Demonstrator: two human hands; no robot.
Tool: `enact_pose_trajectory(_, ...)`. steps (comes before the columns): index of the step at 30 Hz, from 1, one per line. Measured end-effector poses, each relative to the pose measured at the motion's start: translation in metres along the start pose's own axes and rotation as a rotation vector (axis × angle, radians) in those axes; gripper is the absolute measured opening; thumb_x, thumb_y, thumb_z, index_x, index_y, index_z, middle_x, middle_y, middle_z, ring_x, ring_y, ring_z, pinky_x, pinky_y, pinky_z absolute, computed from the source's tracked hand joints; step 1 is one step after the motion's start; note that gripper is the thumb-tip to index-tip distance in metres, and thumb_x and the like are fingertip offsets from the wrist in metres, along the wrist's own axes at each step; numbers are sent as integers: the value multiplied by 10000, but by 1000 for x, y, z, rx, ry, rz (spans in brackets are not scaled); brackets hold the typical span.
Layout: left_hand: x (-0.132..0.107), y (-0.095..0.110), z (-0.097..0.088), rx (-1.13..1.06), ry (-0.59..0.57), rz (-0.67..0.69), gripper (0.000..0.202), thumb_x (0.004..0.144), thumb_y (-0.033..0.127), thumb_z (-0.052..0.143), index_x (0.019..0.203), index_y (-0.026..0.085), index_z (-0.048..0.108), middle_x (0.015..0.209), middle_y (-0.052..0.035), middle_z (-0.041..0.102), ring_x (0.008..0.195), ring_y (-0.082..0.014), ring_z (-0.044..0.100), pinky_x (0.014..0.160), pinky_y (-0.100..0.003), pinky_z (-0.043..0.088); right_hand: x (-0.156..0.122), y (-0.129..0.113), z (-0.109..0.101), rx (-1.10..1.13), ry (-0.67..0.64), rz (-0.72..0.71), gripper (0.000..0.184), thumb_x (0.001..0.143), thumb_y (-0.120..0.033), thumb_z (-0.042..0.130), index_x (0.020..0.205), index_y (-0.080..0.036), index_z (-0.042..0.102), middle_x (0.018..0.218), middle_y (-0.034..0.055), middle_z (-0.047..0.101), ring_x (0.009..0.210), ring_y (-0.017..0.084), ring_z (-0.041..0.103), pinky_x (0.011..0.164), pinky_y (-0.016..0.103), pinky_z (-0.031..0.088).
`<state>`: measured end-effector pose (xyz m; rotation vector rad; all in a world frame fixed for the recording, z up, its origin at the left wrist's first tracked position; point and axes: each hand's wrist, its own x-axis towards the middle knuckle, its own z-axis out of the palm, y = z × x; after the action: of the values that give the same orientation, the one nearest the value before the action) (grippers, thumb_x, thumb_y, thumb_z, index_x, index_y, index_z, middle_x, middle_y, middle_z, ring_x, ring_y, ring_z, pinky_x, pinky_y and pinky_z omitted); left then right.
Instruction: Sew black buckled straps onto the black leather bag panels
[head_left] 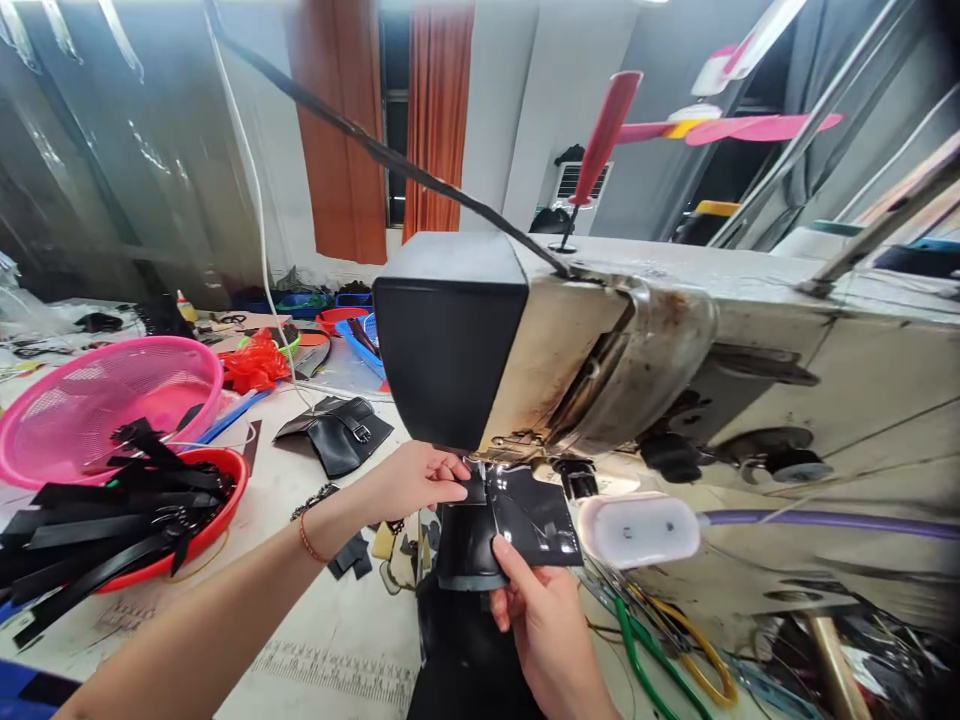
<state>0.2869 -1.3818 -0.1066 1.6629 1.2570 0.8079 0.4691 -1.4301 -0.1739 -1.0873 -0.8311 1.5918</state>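
A glossy black leather panel [536,510] lies under the needle area of a sewing machine [450,350]. My right hand [551,620] pinches its near edge, thumb on top and fingers curled beneath. At the panel's left side, my left hand [420,480] holds a small black leather piece [472,490] between thumb and fingers, close to the needle. The machine head partly hides the stitching point. Left of my left hand rests a black leather part with a buckle [349,432].
A red basin [236,500] full of black straps and a pink mesh basket [150,350] stand on the left. Green-handled scissors [637,640] and a yellow-handled tool [712,670] lie at right, below a white lamp [637,530]. Small scraps [352,555] are near my left wrist.
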Motion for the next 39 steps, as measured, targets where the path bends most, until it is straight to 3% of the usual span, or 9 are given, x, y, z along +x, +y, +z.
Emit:
enact_pose_trajectory(5, 7, -3, 16, -126, 180, -54, 141, 680, 280, 687, 726, 148, 676, 744, -4, 674, 674, -137, 585, 664, -246, 439, 0, 1, -1, -1, -4, -13, 497, 552, -567, 832, 558, -139, 579, 374, -32, 468, 345, 59, 376, 359, 193, 286)
enact_pose_trajectory(14, 10, 3, 26, -263, 261, -89, 105, 644, 210, 695, 726, 149, 719, 744, -9, 712, 726, -154, 626, 743, -265, 466, 1, 3, 0, 10, -1, -35, 482, 561, -552, 837, 640, -139, 601, 417, -36, 500, 349, 67, 401, 347, 193, 309)
enact_pose_trajectory(19, 10, 2, 29, -276, 318, -108, 113, 657, 216, 678, 727, 154, 741, 768, -13, 731, 777, -173, 646, 768, -269, 472, 1, 2, -2, 22, -48, -30, 463, 632, -522, 812, 547, -164, 530, 394, -42, 467, 368, 58, 390, 364, 184, 319)
enact_pose_trajectory(26, 12, 1, 32, -308, 354, -91, 131, 632, 218, 678, 730, 158, 743, 767, -8, 736, 775, -175, 650, 752, -264, 480, 1, 3, 2, 25, 14, -10, 497, 527, -572, 841, 553, -144, 588, 358, -12, 491, 333, 68, 390, 348, 194, 298)
enact_pose_trajectory(34, 14, -4, 36, -353, 350, -64, 118, 634, 234, 655, 696, 149, 708, 763, -27, 729, 831, -214, 660, 789, -297, 480, 11, 30, -9, -72, 31, -85, 523, 640, -602, 768, 466, -147, 581, 368, 16, 515, 346, 90, 430, 365, 217, 336)
enact_pose_trajectory(39, 14, -2, 36, -370, 353, -66, 130, 624, 234, 659, 710, 148, 705, 772, -28, 728, 864, -229, 661, 838, -322, 480, 9, 33, -8, -94, 37, -118, 501, 673, -593, 750, 492, -152, 594, 379, 22, 530, 354, 101, 442, 378, 228, 353)
